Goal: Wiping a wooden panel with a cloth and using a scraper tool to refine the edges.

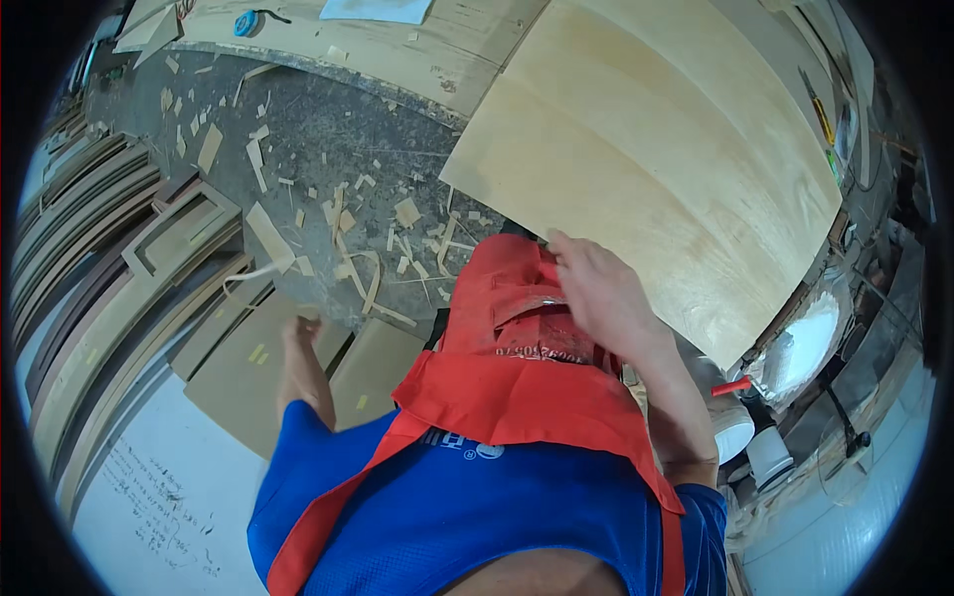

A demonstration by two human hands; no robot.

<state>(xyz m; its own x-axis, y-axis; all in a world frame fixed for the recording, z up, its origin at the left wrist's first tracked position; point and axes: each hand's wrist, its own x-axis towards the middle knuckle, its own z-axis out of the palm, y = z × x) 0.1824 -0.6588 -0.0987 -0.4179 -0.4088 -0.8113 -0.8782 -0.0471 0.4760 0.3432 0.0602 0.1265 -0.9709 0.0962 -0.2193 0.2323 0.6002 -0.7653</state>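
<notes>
My right hand [601,290] hovers over the near left corner of a large pale plywood sheet [656,169], in front of my red apron [537,387]. Its fingers are stretched out and nothing shows in them. Out to the left, my left hand [302,330] is slightly blurred, with its fingers curled in above brown boards [263,348]. Whatever it may hold is hidden. A thin pale curled strip [253,273] arcs just beyond that hand; I cannot tell whether the hand grips it.
Curved wooden frames and panels [89,288] are stacked at left, beside a white board with handwriting [149,477]. Wood offcuts [348,238] litter the grey floor. A blue tape measure [246,23] lies on the far bench. At right are a utility knife [820,111], a red-handled tool [732,386] and white buckets [768,455].
</notes>
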